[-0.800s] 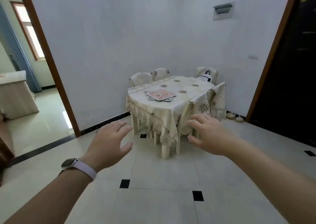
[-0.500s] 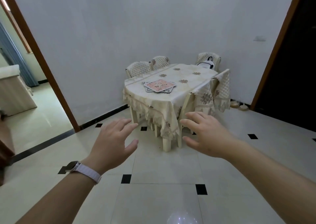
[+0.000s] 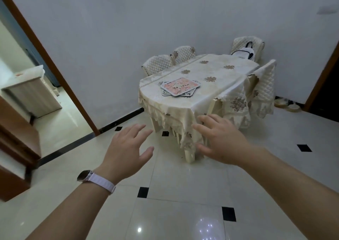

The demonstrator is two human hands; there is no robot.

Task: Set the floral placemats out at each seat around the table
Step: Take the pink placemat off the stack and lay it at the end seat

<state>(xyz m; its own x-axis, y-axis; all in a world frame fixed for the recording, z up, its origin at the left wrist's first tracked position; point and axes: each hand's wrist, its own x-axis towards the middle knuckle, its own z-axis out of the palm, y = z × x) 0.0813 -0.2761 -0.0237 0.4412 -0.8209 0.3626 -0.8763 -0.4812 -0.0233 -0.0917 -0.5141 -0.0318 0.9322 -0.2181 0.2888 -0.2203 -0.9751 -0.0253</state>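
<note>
A stack of pink floral placemats [image 3: 180,86] lies near the rounded near end of the dining table [image 3: 200,100], which is covered by a cream flowered cloth. Quilted chairs stand around it: two against the wall [image 3: 159,63], one at the far end [image 3: 246,45], one on the right side [image 3: 266,82]. My left hand [image 3: 128,148], with a watch on the wrist, and my right hand [image 3: 220,139] are stretched out in front of me over the floor, short of the table. Both are empty, fingers spread.
A black-and-white bag [image 3: 244,52] rests on the far chair. A brown-framed doorway [image 3: 47,60] opens at the left to another room with a cabinet [image 3: 31,91]. A dark door [image 3: 326,74] is at the right, with bowls [image 3: 286,104] on the tiled floor beside it.
The table has come closer and larger in view as I walk toward it. Both hands stay raised and spread, holding nothing.
</note>
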